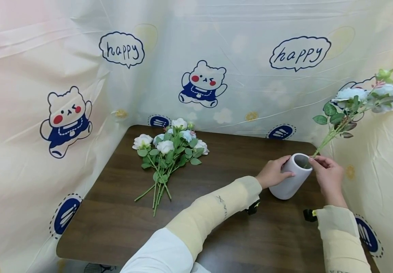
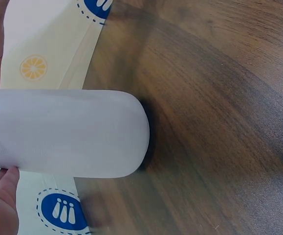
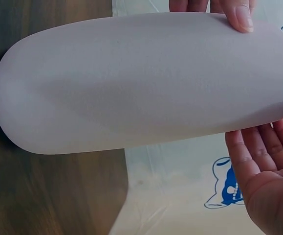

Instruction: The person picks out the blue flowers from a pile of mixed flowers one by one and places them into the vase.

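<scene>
Near the table's right side stands a white vase, its round mouth toward the head camera. My left hand grips it close under the rim, fingers on the far side and thumb on the near side. At the opposite edge of the mouth, my right hand pinches the stem of a pale blue artificial flower spray, whose lower end shows inside the vase. The blooms lean up and right. In the right wrist view, the right hand's fingers lie along the vase wall.
A bunch of white and pale blue artificial flowers lies on the left half of the brown wooden table, stems toward the near edge. A printed cloth hangs behind the table and along both sides, close to the flower spray.
</scene>
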`<action>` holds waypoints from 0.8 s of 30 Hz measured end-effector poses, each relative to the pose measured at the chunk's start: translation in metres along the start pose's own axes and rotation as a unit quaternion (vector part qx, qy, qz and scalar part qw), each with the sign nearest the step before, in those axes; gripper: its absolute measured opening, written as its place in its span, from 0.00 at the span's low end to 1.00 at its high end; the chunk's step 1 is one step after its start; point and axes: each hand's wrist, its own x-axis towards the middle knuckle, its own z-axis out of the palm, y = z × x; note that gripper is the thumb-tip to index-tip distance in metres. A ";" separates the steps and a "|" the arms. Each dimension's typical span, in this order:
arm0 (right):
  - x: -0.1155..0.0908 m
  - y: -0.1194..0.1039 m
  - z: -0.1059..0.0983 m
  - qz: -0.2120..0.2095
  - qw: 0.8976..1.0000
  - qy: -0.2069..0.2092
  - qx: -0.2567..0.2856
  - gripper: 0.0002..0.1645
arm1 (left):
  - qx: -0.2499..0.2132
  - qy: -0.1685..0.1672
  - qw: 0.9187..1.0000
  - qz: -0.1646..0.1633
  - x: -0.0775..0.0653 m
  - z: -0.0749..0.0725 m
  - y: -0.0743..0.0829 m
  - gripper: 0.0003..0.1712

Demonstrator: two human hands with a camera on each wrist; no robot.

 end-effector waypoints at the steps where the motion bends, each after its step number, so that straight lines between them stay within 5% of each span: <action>1: 0.000 0.000 0.000 0.004 1.000 -0.003 0.001 0.05 | 0.000 0.000 1.000 0.000 0.000 0.000 0.000 0.37; 24: 0.000 -0.003 0.001 0.020 0.999 -0.008 0.032 0.05 | -0.008 -0.005 1.000 -0.014 -0.001 -0.002 0.004 0.37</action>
